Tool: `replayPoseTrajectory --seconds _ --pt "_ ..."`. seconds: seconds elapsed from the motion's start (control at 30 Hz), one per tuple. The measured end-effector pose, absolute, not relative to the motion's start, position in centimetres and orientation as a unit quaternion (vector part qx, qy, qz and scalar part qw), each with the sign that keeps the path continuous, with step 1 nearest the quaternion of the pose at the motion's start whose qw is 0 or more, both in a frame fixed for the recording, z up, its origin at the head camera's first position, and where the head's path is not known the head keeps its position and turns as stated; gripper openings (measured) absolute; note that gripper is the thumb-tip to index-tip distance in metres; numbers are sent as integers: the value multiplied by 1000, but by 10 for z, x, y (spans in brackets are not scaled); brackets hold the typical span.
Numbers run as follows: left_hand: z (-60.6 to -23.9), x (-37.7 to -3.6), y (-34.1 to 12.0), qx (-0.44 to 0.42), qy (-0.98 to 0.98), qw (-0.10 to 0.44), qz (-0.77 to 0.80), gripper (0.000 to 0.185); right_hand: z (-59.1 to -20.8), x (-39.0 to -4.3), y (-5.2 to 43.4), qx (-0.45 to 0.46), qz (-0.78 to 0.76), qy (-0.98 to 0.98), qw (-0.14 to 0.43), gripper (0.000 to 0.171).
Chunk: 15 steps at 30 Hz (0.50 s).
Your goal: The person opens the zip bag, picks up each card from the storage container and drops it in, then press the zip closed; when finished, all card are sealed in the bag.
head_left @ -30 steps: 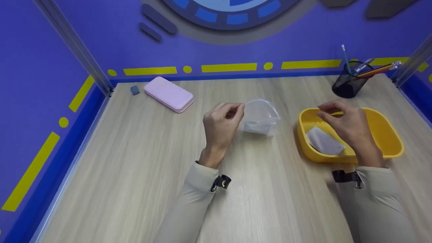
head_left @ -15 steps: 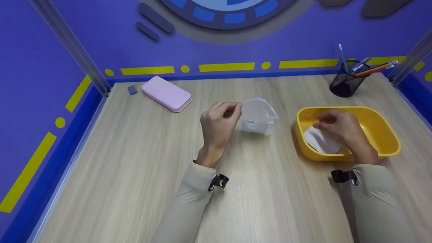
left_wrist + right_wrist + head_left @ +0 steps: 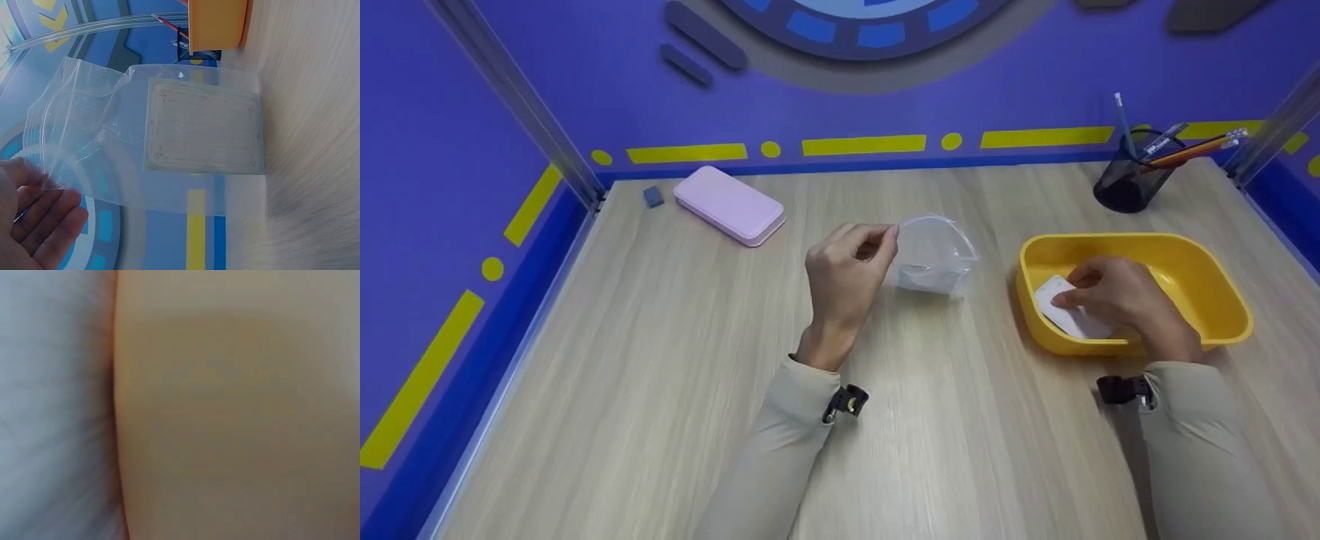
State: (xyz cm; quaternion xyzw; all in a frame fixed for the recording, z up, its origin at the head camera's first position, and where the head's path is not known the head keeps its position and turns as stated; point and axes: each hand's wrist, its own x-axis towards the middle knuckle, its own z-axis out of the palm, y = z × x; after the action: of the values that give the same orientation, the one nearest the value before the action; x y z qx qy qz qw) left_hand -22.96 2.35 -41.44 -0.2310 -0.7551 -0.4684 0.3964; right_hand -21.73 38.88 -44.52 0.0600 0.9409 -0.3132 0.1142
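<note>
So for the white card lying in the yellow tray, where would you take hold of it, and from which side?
Probably by its raised left end, from above. The white card leans against the left wall of the yellow tray, so that edge stands clear while the rest lies low under the right hand. The tray's walls seem to block a sideways approach; pinch the lifted edge between thumb and fingertips.

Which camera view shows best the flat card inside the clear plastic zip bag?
The left wrist view: the pale rectangular card fills the clear plastic zip bag, its border visible. The head view shows only a faint pale patch; the right wrist view shows none.
</note>
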Motion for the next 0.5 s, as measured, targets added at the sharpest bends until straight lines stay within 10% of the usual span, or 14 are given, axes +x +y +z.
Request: replayPoseTrajectory --seconds 0.5 --pt "-414 -230 24 -232 -753 398 -470 5 -448 -217 389 93 -339 929 119 50"
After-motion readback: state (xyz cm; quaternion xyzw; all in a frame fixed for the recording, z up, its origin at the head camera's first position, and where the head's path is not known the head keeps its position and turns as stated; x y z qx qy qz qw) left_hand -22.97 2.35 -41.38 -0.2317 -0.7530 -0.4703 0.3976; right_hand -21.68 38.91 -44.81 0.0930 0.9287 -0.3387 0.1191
